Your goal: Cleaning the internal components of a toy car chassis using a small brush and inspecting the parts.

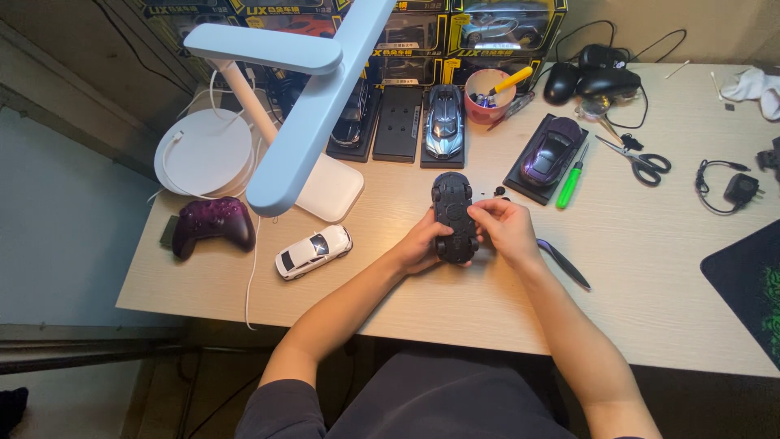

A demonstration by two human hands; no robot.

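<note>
Gripping an upturned black model car (453, 213), the left hand (422, 246) steadied it while the right hand (505, 228) pinched at its underside. Judged step: chassis work; 2 small loose parts (498, 193) nearby call for careful fingertip handling.

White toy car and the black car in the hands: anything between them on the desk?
Head view: only the left hand, gripping the black car. From the white toy car to that hand, bare desk.

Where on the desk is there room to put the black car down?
Bare wood lies between the right hand, the scissors and the dark mat, and along the near edge below the white car. The back is crowded: the lamp, boxed cars and pink cup.
</note>
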